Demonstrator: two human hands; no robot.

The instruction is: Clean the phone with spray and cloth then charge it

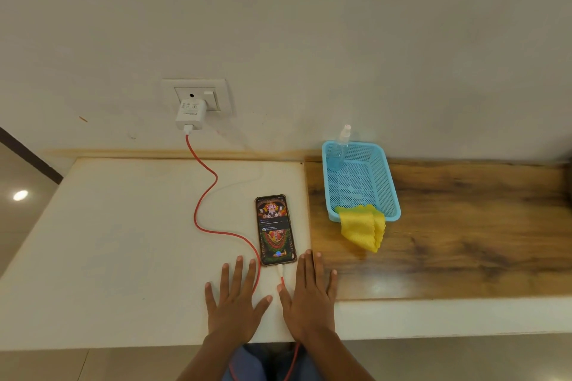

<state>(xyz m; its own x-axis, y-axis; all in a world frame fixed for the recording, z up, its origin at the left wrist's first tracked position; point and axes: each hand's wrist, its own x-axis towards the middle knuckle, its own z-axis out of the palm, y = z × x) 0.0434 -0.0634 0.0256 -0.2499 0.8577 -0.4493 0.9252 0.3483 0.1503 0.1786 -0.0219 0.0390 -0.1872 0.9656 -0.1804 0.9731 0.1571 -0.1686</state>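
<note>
phone (275, 230): flat on the white desk (123, 241), screen up and lit, long axis running straight away from the person; all places below are given from it.
cable (204, 195): red, plugged into phone's near end, runs up-left to the charger (191, 114) in the wall socket (198, 96).
left hand (233, 300): just near-left of phone, flat on desk, fingers spread wide, holding nothing.
right hand (309, 294): just near-right of phone, flat, fingers loosely together, holding nothing; fingertips nearly level with phone's near edge, so marginally the closer hand.
basket (380, 164): blue, to phone's right on the wood section; spray bottle (339, 148) inside its far corner, yellow cloth (363, 229) draped over its near rim.
status: looks complete, tools stowed, phone charging by the look of it; no grasp needed.
</note>
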